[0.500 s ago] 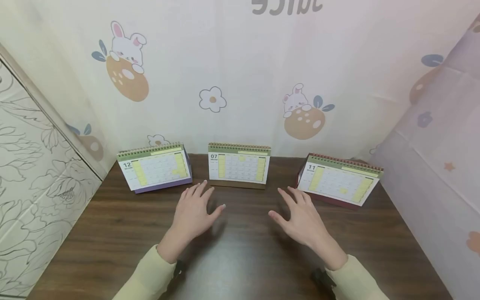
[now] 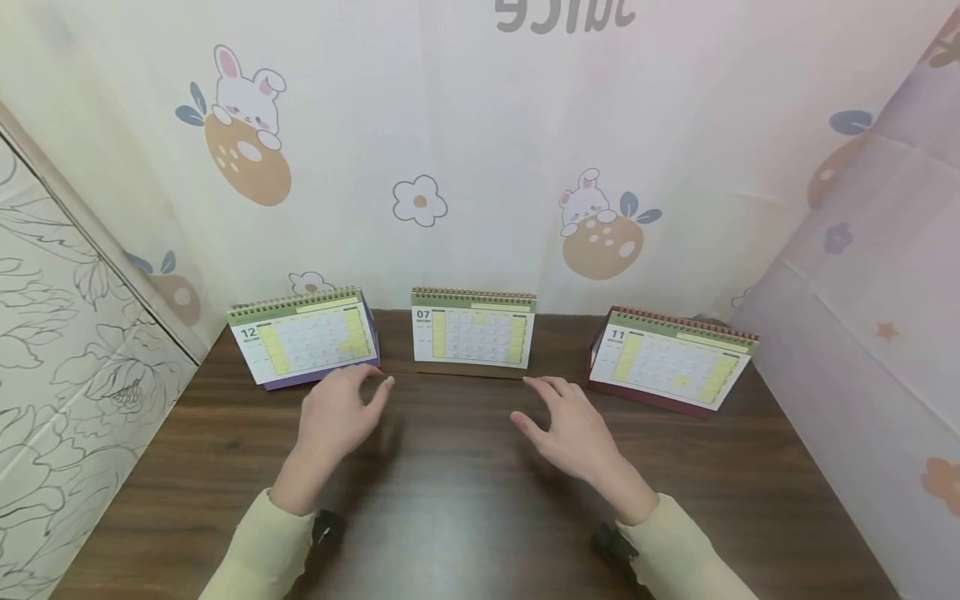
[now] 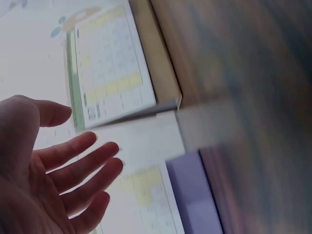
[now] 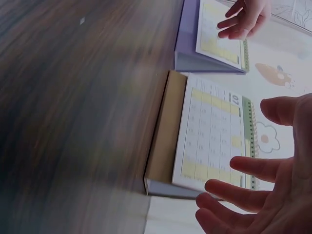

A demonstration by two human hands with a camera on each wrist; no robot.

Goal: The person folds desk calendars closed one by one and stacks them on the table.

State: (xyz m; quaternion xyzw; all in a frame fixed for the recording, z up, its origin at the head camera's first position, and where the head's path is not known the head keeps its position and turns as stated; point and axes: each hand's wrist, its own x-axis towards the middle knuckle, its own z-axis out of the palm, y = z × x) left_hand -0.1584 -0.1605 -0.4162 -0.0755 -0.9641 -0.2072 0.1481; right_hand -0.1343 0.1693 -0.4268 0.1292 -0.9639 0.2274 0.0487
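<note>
Three spiral-bound desk calendars stand in a row along the back of the table. On the left is the purple-based calendar [image 2: 303,337] marked 12. The brown-based calendar [image 2: 472,329] marked 07 is in the middle, and the dark-red-based calendar [image 2: 671,358] marked 11 stands at the right. My left hand [image 2: 337,412] hovers in front of the purple one, fingers relaxed and slightly bent, holding nothing; its fingertips are partly hidden in the head view. My right hand [image 2: 573,425] is between the middle and right calendars, fingers spread and holding nothing.
The dark wooden table [image 2: 450,517] stretches in front of the calendars. Behind them hangs a pale curtain [image 2: 487,108] printed with rabbits and flowers. A floral panel [image 2: 60,400] borders the left side, and a printed cloth [image 2: 885,275] the right.
My left hand has moved left toward the purple calendar, its fingers bending downward. The right hand has shifted slightly left. The calendars stand as before; the head view has shifted a little.
</note>
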